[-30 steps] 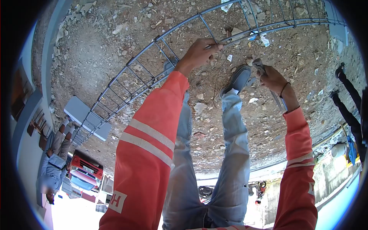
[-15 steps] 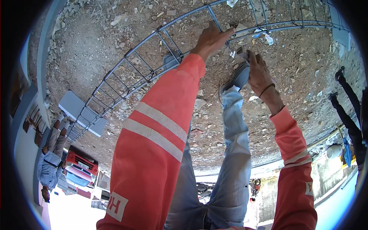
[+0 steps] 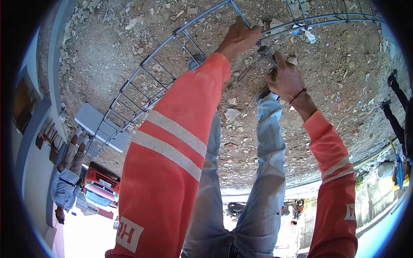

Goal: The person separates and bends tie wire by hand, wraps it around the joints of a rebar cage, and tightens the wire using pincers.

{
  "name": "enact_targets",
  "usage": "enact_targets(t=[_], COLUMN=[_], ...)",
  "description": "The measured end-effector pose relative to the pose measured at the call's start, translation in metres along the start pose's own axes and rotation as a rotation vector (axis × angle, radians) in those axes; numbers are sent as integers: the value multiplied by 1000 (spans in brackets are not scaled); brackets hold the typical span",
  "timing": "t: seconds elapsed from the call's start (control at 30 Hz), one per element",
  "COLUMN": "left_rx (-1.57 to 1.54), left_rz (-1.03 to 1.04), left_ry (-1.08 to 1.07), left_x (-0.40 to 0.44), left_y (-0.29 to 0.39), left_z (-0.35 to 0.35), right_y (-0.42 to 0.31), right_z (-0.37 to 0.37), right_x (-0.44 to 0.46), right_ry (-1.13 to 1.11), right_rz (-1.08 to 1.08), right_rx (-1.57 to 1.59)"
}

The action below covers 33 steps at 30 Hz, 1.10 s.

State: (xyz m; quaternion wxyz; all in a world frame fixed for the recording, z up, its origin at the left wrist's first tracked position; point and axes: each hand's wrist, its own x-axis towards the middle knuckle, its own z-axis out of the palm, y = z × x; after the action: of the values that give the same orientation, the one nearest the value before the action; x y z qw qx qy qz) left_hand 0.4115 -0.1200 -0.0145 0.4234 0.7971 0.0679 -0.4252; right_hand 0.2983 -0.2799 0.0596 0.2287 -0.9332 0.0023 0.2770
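Note:
A long steel rebar cage (image 3: pixel 146 62), with straight bars and cross ties, curves across the upper view through the fisheye lens. My left hand (image 3: pixel 240 38) is closed around one of its bars near a cross tie. Just right of and below it, my right hand (image 3: pixel 287 79) is wrapped around dark metal pincers (image 3: pixel 267 53). Their head points toward the bar beside my left hand. Thin wire (image 3: pixel 248 69) hangs below the bar between the two hands. The handles of the pincers are mostly hidden in my palm.
Rubble and dirt (image 3: pixel 129 38) cover the ground. A grey block (image 3: pixel 101 124) lies by the cage's far left end. A person (image 3: pixel 66 182) is at the left near a red vehicle (image 3: pixel 101 182). Another person's dark-clad legs (image 3: pixel 396 120) show at the right.
My right hand has moved slightly down and left, bringing the pincers closer to the bar by my left hand. My left hand keeps its hold. The whole view has shifted a little.

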Motion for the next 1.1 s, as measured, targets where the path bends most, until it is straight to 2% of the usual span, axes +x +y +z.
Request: enact_targets(t=[0.07,0.1,0.2,0.23,0.27,0.33,0.37,0.43,0.57,0.6,0.67,0.73,0.8,0.83,1.03,1.07,1.1], left_rx=[-24,-19,-31,-65,-67,-88,-91,-123,-152,-93,-40,-170,-128,-89,-57,-37,-15], left_rz=[3,10,12,-2,12,54,54,-28,4,33,67,-19,-9,0,-7,-13,-21], left_ry=[-56,-22,14,24,23,196,194,71,127,162,213,103,134,161,196,193,187], left_x=[-3,-4,-2,0,0,-1,0,0,-1,-3,-4,-12,-10,-6,-8,-7,-5], left_y=[-1,-3,-5,-5,-4,-8,-7,-3,-15,-13,-8,4,0,-2,0,1,1], left_z=[1,4,5,4,7,14,13,7,17,19,14,6,6,7,10,8,8], right_y=[7,12,21,14,5,-9,-9,-12,-23,-22,-17,-11,-13,-14,-19,-21,-20], right_z=[12,18,28,29,30,29,27,22,18,17,11,5,1,-1,-14,-16,-11], right_x=[1,0,-6,-8,-12,-18,-25,-40,-52,-53,-49,-55,-51,-48,-64,-62,-62], right_ry=[-228,-226,-797,-793,-635,-303,-302,-193,12,16,-219,-466,-733,-735,15,-71,-30], right_rz=[10,13,335,330,380,429,432,410,346,350,428,514,566,558,252,323,302], right_rx=[347,356,1828,1830,1594,1148,1146,939,532,530,965,1399,1828,1819,77,108,66])
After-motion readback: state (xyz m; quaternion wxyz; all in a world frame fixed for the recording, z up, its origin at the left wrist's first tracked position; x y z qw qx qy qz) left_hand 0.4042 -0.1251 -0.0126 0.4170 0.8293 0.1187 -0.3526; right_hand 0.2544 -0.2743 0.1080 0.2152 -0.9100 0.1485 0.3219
